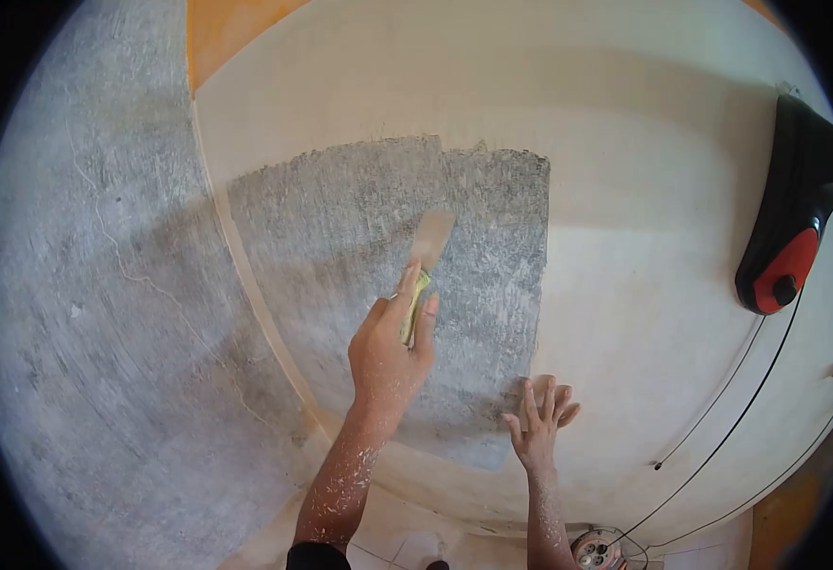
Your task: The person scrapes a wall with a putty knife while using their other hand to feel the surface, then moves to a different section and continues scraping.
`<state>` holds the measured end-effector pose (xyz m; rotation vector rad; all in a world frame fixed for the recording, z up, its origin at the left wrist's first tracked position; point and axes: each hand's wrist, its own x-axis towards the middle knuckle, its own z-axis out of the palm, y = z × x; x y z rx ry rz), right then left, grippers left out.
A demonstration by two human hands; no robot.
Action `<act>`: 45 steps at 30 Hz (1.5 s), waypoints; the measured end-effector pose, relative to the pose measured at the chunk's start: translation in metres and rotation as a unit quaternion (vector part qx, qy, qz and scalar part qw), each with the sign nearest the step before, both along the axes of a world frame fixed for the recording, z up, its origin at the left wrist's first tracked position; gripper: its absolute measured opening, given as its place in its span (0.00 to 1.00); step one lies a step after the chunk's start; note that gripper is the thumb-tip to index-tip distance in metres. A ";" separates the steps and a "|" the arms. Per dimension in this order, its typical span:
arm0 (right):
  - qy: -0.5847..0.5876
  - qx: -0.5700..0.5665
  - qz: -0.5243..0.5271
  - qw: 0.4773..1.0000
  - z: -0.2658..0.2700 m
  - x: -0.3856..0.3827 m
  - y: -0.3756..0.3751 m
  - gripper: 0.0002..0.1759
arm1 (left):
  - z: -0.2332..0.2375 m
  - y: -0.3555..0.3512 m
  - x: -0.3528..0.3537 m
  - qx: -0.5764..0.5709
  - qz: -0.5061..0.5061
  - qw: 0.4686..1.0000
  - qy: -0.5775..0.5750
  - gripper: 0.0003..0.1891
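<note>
My left hand (390, 347) is closed around the yellow-green handle of a putty knife (434, 236), its blade pointing up along the wall. The blade lies over a rough grey patch (483, 256) of bare wall, bordered by cream paint (644, 313). Lower and to the right, my right hand (538, 427) rests with spread fingers against the wall, at the edge between the patch and the paint; it holds nothing. White flakes speckle both forearms.
A grey wall (103, 313) with thin cracks meets this one at a corner on the left. At right hangs a black and red device (787, 271) with cables running down. A cable reel (599, 549) sits on the floor below.
</note>
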<state>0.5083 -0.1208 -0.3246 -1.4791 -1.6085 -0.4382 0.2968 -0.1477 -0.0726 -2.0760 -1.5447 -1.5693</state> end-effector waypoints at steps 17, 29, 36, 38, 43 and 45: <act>0.120 -0.132 0.118 0.977 0.033 0.008 -0.038 0.36 | 0.040 -0.008 -0.003 0.155 -0.087 0.979 -0.099 0.16; 0.031 -0.292 0.140 0.946 0.028 0.035 -0.034 0.46 | 0.046 0.025 0.025 0.175 -0.072 0.972 -0.139 0.15; -0.001 -0.249 0.106 0.963 0.013 0.025 -0.023 0.40 | 0.067 0.029 0.028 0.202 -0.068 0.966 -0.144 0.15; -0.029 -0.215 0.083 0.973 0.004 0.026 -0.017 0.39 | 0.055 0.025 0.026 0.180 -0.024 0.977 -0.109 0.15; -0.096 -0.144 0.024 0.985 -0.013 0.021 -0.011 0.36 | 0.086 0.032 0.029 0.198 -0.011 0.972 -0.128 0.15; -0.080 -0.150 0.029 0.985 -0.013 0.019 -0.013 0.36 | 0.076 0.014 0.021 0.144 -0.001 0.984 -0.100 0.15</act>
